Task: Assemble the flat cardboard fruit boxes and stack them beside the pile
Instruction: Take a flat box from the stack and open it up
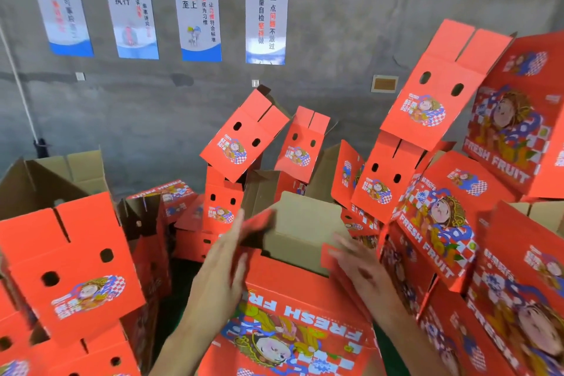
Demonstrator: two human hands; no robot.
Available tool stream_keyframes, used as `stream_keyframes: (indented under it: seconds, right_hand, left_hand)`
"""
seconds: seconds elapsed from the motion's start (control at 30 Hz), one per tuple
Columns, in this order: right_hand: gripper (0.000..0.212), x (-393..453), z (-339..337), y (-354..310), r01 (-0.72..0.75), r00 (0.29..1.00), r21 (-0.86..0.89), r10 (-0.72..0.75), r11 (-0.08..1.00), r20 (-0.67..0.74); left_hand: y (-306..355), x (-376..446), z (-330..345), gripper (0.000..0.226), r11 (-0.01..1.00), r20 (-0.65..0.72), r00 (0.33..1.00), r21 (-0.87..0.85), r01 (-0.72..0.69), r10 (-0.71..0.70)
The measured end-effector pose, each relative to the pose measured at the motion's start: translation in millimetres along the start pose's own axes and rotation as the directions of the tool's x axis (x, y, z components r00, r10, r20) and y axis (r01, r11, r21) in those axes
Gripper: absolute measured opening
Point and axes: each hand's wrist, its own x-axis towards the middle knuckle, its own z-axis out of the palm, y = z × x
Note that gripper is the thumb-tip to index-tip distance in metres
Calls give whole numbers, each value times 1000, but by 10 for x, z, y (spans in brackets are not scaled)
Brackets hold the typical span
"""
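- Stacks of already assembled red boxes (pixel 433 107) rise along the far wall and on both sides, the tallest leaning at the right; by my reading much of the task is done, with one box in hand now
- The open box (pixel 293 308) sits straight in front of the person, printed side facing up toward the camera, brown inside showing at its far end; I judge the step to be folding its end flaps inward
- The next move probably calls for pushing both side flaps in together, then closing the remaining flaps over them so the end locks
- The left hand (pixel 222 265) lies flat against the left flap (pixel 256 223), fingers straight and close together, pressing rather than gripping
- The right hand (pixel 357 259) is blurred; its fingers seem spread on the right flap (pixel 331 256), and whether they curl round it I cannot tell
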Motion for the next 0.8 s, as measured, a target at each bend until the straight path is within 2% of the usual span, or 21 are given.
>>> stream_keyframes:
  seconds: [0.03,0.07,0.17,0.2,0.27,0.33,0.4,0.47,0.53,0.67,0.77,0.8]
  right_hand:
    - [29,6,9,14,6,999,-28,-4,1000,39]
    - [38,18,0,31,10,998,-46,-7,999,66]
    - [94,105,-88,24,-36,994,-63,42,997,97]
    - [102,128,-110,-1,-54,991,-76,63,996,119]
    - [99,131,-112,-44,-46,987,-93,59,995,147]
    - [73,80,-71,-55,-66,982,-41,72,997,177]
    - [45,10,-19,-65,-65,980,-82,79,994,184]
    - [46,10,8,-91,-66,973,-123,91,990,210]
    - [42,102,39,-202,-57,963,-256,121,965,240]
    - [51,221,244,-331,-123,928,-580,300,806,220]
    - [58,215,472,-383,-16,900,-849,378,528,217]
    - [60,221,512,-395,-1,902,-868,375,497,214]
  left_hand:
    - [-12,-5,-6,73,997,41,999,60,-38,35]
    - [-26,4,-5,64,992,60,997,113,-59,52]
    - [-55,48,30,34,978,19,997,192,-82,80]
    - [-46,61,50,32,976,8,997,202,-77,77]
    - [-40,85,85,35,975,-1,999,217,-50,51]
    - [-73,86,94,37,974,-10,999,225,-30,33]
    - [-119,66,104,34,972,-29,999,235,-22,29]
    - [-139,36,125,32,974,-57,997,224,-39,53]
    - [-142,6,147,35,967,-55,994,242,-83,99]
    - [-141,-21,136,47,948,28,992,294,-123,120]
    - [-143,-66,93,52,938,87,989,316,-144,122]
    - [-143,-80,71,53,935,100,988,323,-145,119]
